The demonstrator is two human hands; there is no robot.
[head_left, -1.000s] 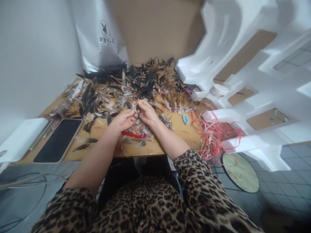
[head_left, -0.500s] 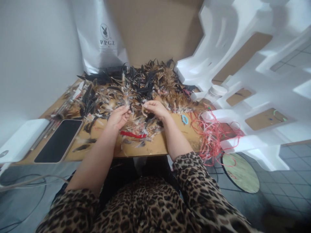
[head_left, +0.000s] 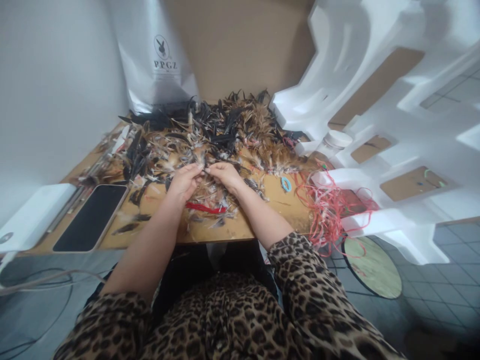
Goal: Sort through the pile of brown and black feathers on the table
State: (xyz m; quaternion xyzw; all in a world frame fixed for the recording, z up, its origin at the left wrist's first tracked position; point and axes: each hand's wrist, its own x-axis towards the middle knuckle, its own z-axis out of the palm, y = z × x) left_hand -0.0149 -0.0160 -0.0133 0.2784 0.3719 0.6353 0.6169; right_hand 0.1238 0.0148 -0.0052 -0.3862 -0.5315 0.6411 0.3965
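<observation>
Above the near part of the feather pile, my two hands meet fingertip to fingertip. My left hand is closed in a pinch on a small bunch of feathers, pale at the base, which stands up from the fingertips. My right hand is pinched too, its thumb and forefinger at the base of that bunch; a feather seems to be in it, though the fingers mostly hide it. Brown and black feathers spread over the table behind. A red strip lies just below the hands.
A phone and a white power bank lie at the left. On the right are a blue ring, tangled pink strings, a lidded jar and large white foam pieces. A silver bag stands at the back.
My right hand has moved left, from a short gap away to touching distance of my left hand's fingertips. My left hand has barely moved and keeps its pinch.
</observation>
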